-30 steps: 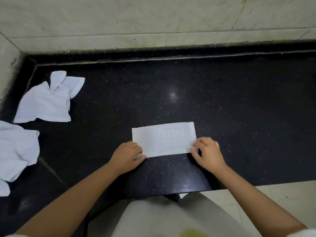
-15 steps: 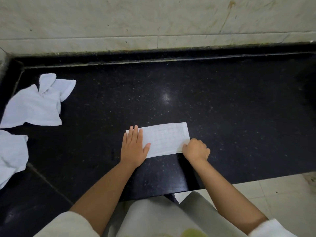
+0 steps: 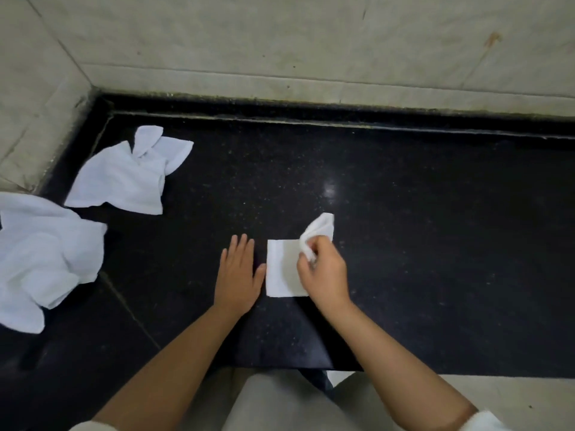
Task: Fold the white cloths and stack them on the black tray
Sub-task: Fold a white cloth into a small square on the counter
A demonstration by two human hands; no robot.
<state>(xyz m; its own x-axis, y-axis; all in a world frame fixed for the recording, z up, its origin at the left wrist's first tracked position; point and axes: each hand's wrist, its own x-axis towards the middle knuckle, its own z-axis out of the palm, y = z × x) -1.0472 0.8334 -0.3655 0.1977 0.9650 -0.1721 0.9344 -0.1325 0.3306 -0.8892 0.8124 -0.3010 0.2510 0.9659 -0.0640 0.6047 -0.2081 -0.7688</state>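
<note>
A small white cloth [image 3: 281,269] lies partly folded on the black stone counter [image 3: 404,228] near its front edge. My right hand [image 3: 323,275] pinches the cloth's right end, lifted and bunched above the flat part. Just left of the cloth, my left hand [image 3: 238,275] lies flat on the counter with straight fingers, its thumb near the cloth's left edge. Two more white cloths lie unfolded at the left: one [image 3: 127,178] near the back corner, a larger crumpled one [image 3: 43,259] at the left edge. No black tray is in view.
Pale tiled walls [image 3: 280,42] close the counter at the back and left. The counter's front edge [image 3: 311,368] runs just before my lap, with light floor tiles [image 3: 513,396] at the lower right.
My right hand has lifted the cloth's right end and carried it leftward over the flat part. My left hand has slid off the cloth to the counter beside it. The view shifted right.
</note>
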